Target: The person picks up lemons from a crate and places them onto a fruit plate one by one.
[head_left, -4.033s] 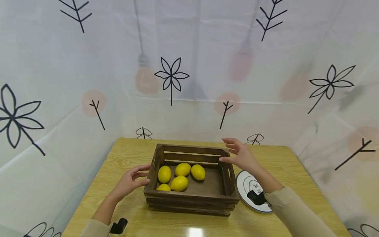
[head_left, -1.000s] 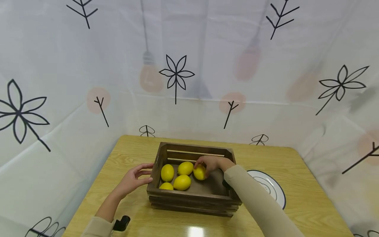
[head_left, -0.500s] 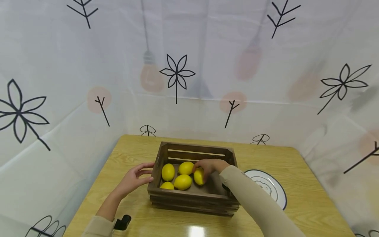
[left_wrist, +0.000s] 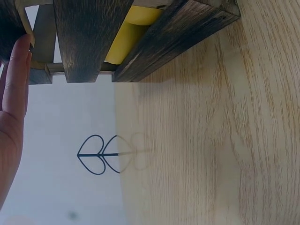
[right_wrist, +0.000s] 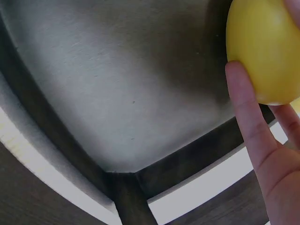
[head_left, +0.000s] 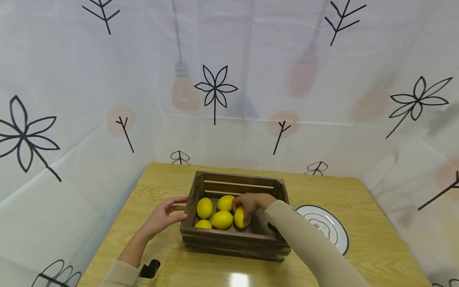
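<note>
Your right hand is curled round one lemon inside the wooden crate; in the right wrist view your fingers press along the fruit's side, so the grip looks secure. That lemon sits at the right end of the cluster, low in the crate, and whether it has left the floor I cannot tell. Your left hand rests against the crate's left end with fingers straight, steadying it and clasping nothing; the left wrist view shows a fingertip touching the slats.

Four other lemons lie in the crate's left half, close beside the one you hold. A white plate sits on the table just right of the crate, bare where it shows.

By my reading, you are at the very start: one fruit grasped, none out of the crate yet, so lifting and setting it down is all to do, and the four others wait.
</note>
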A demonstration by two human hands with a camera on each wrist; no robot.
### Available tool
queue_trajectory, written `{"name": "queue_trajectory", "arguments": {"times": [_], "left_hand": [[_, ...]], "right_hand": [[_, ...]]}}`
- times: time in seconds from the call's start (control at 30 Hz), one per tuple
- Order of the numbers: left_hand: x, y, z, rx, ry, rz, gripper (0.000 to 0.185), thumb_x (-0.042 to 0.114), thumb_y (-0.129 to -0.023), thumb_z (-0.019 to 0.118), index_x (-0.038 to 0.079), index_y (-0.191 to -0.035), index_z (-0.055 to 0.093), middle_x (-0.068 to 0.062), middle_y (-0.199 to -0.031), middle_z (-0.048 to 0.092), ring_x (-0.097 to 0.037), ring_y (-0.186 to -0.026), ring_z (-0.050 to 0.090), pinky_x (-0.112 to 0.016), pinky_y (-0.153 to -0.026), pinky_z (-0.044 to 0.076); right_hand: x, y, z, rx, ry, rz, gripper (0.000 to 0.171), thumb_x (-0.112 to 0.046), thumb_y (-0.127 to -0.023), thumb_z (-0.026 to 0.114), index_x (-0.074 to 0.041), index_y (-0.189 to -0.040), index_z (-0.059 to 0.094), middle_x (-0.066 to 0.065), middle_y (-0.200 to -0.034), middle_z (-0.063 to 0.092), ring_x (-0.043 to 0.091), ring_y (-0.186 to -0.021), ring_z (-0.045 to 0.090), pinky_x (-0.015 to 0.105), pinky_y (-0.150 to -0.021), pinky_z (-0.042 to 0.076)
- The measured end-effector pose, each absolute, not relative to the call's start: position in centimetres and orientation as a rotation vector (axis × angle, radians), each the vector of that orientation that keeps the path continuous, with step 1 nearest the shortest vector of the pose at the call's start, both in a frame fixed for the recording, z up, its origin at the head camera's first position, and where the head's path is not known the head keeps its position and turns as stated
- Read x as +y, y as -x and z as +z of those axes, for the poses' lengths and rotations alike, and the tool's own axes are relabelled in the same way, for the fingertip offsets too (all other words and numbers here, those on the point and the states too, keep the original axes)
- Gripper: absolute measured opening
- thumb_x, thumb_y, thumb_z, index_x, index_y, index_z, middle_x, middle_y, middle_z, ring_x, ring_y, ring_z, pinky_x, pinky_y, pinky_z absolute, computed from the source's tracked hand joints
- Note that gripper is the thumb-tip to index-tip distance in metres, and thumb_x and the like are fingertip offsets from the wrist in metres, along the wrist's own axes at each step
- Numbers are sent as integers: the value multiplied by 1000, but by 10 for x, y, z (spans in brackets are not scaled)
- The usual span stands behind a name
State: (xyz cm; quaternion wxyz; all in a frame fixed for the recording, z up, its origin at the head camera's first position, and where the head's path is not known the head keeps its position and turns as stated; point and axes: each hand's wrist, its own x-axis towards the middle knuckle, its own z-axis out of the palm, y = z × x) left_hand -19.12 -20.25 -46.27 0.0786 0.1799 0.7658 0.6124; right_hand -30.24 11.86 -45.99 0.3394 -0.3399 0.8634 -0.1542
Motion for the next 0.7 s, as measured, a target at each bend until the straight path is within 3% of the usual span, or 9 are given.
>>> {"name": "queue_trajectory", "arguments": {"times": [0.13,0.33,0.7], "left_hand": [[-203,191,-462,2298,-562,1821,52,18,-87,67,9,-135,48,-15,-137,43,-34,-117,48,-33,-84,50],[-203,191,-462,2297,-569,1820,52,16,-87,67,7,-135,47,-17,-137,42,-35,-116,48,-32,-83,50],[-203,190,-464,2299,-563,1808,53,18,-87,67,11,-136,47,-14,-137,42,-35,-116,48,-32,-83,50]], "right_hand": [[117,304,-456,2234,888,-429,47,-8,-66,85,-14,-103,56,-5,-101,50,13,-87,46,27,-71,44],[121,302,-450,2252,915,-556,50,-10,-65,85,-16,-106,57,2,-115,51,19,-105,49,31,-83,45],[129,302,-434,2266,1012,-800,49,-17,-69,84,-14,-109,55,2,-112,51,20,-103,48,34,-83,45]]}}
